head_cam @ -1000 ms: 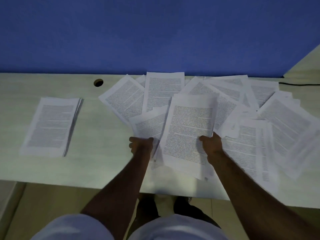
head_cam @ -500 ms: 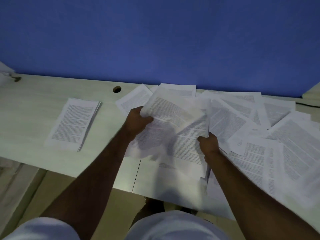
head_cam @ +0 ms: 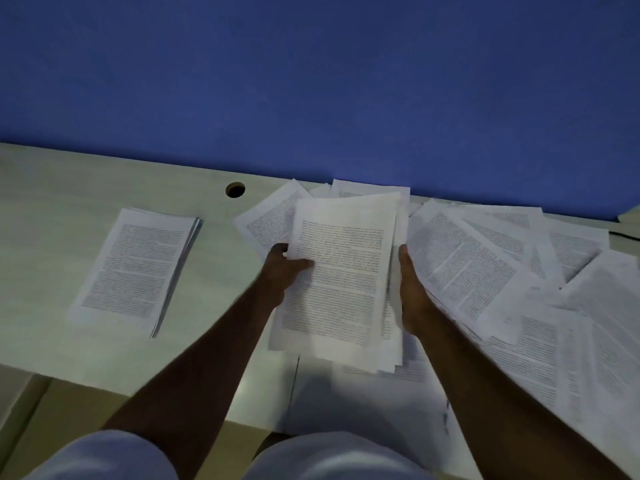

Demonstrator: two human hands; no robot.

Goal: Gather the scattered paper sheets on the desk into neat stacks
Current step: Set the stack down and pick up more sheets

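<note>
Roughly midway: one finished stack [head_cam: 138, 268] lies well left of the fingers. The left hand [head_cam: 280, 268] pinches a sheaf [head_cam: 341, 282]; the right hand [head_cam: 410, 292] presses its edge, fingers straight together. Loose sheets [head_cam: 519, 282] spread rightward.

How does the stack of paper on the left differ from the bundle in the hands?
The left stack lies flat on the desk, untouched; the held bundle sits between the left hand and right hand. The stack's edges look squarer; the bundle's sheets are offset. Both are white printed pages.

Dim, bluish (motion-blurred), wide-angle edge warp
</note>
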